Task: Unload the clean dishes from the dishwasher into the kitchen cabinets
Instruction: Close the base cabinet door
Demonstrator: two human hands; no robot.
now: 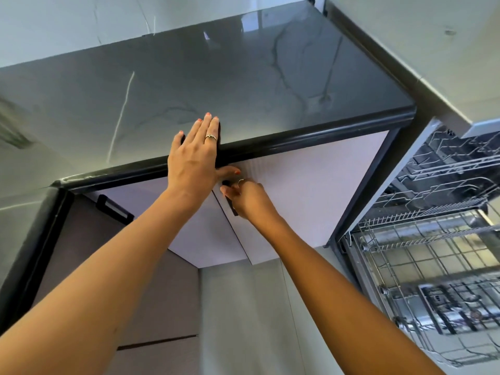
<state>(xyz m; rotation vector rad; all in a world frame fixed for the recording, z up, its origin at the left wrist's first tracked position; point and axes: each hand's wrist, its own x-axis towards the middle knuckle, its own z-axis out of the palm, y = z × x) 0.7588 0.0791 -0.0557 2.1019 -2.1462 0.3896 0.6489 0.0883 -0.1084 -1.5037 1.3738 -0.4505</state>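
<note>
Grey marbled surface (243,85) is bearing the left hand (193,155), fingers flat; right hand (247,197) is gripping the black handle (231,201) of a white cabinet door (311,190); dishwasher (433,239) is standing open at right.

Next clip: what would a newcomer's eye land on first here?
Two bare arms reaching in: the left hand flat on the dark marble countertop, the right hand gripping the black handle of a pale cabinet door below. At right, the open dishwasher shows wire racks.

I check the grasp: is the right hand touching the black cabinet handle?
Touching: in the head view the right hand has its fingers wrapped around the black handle.
</note>
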